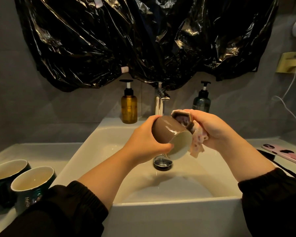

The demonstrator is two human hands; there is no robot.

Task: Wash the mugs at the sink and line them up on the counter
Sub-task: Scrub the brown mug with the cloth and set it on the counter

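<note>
Over the white sink [96, 147] my left hand [143, 139] grips a brown mug [167, 130] by its body, tilted with the pale inside facing down toward me. My right hand [214, 129] holds a pink and white cloth [197, 142] against the mug's handle [182, 118]. Two dark mugs stand on the counter at the left: one [32, 183] reads "Hello", the other [5, 171] sits behind it at the frame's edge.
A chrome tap [160, 100] rises behind the basin, with an amber pump bottle [128, 106] on its left and a dark pump bottle [202, 100] on its right. The drain plug [162, 162] is below the mug. A pink phone [284, 153] lies on the right counter.
</note>
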